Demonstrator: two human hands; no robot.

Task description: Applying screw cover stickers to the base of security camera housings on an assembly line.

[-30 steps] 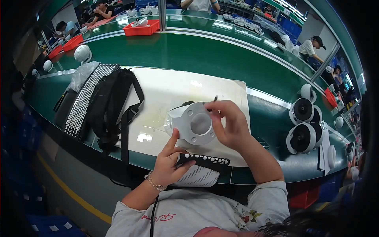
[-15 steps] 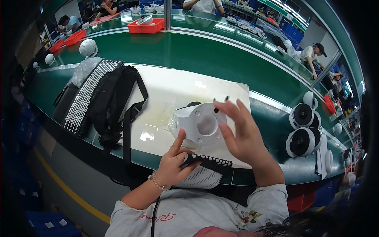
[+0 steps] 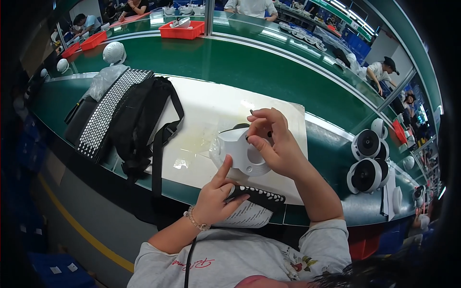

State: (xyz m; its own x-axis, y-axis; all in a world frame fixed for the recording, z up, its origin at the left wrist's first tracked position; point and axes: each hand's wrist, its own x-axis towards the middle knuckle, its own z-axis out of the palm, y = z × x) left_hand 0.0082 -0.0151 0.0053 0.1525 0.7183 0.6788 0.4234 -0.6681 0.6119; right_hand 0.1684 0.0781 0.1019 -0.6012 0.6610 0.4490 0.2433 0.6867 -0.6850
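1. On white board (image 3: 201, 110), head view, just ahead of left hand (image 3: 213, 204) and under right hand (image 3: 281, 149): white round housing (image 3: 235, 146). Clear plastic wrap (image 3: 216, 148) about left side, black part (image 3: 240, 126) at far edge, round opening (image 3: 254, 155) facing up, partly covered by right thumb.
2. Left hand: closed on dotted black strip (image 3: 259, 193), between thumb and fingers, nearer to body than housing. Index finger stretched forward, tip at near-left edge of housing, apparently touching.
3. Right hand: over right part of housing, fingers bent, thumb toward opening. Dark specks at fingertips, too small to identify. Holding anything or not: cannot tell. Another dark spot on housing, visible between fingers.
4. Under strip, toward lap: white printed paper (image 3: 247, 214). Same piece as strip or separate: cannot tell.
5. Left of housing, well apart: black bag (image 3: 137, 120) with straps, large dotted sheet (image 3: 115, 103) beside, clear plastic bag (image 3: 108, 81) farther off.
6. Right, on green bench (image 3: 326, 139): cluster of black-faced white units (image 3: 366, 174), loose papers (image 3: 391, 185), white ring (image 3: 397, 199).
7. Across bench: red tray (image 3: 181, 31) with white parts.
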